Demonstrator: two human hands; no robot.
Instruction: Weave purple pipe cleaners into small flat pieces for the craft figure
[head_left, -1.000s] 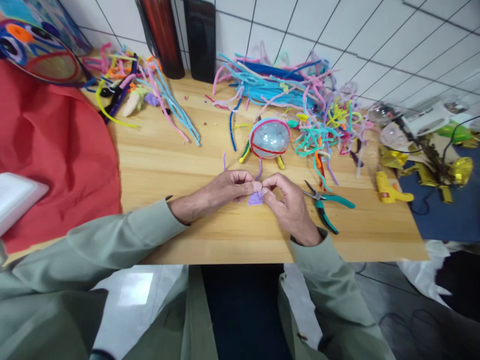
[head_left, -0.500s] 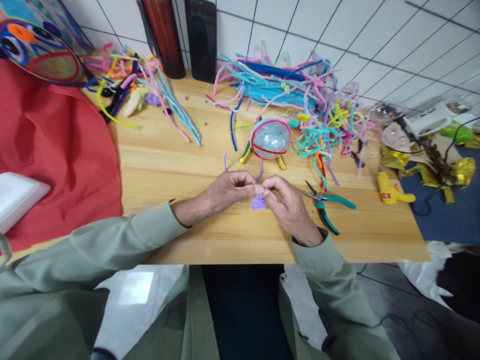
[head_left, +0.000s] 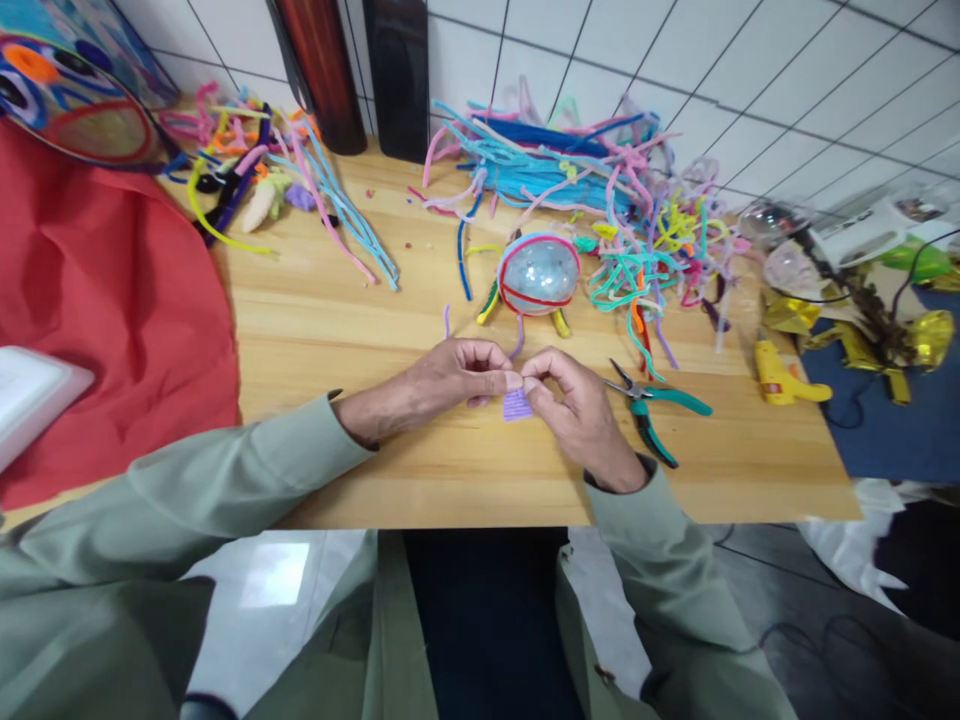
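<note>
Between my two hands is a small purple piece of pipe cleaner (head_left: 517,404), folded into tight rows. My left hand (head_left: 476,374) pinches its upper edge with thumb and forefinger, and a loose purple end rises behind the fingers. My right hand (head_left: 564,402) closes on the same piece from the other side, its fingertips touching the left thumb. Just beyond the hands sits a clear plastic ball (head_left: 541,274) trimmed with red and light blue pipe cleaner, yellow-green pieces under it. To the right of my right hand lie pliers (head_left: 643,402) with teal handles, jaws apart.
Loose pipe cleaners (head_left: 547,180) pile up along the tiled wall, with a teal tangle (head_left: 637,275) on the right. A yellow glue gun (head_left: 784,377) lies at the right edge. Red cloth (head_left: 127,330) covers the left side, a white box (head_left: 37,400) on it. A dark red flask (head_left: 319,75) stands behind.
Both hands stay on the purple piece with only a slight shift of the fingers. The lower left fingers show a little more. The view has drifted slightly.
</note>
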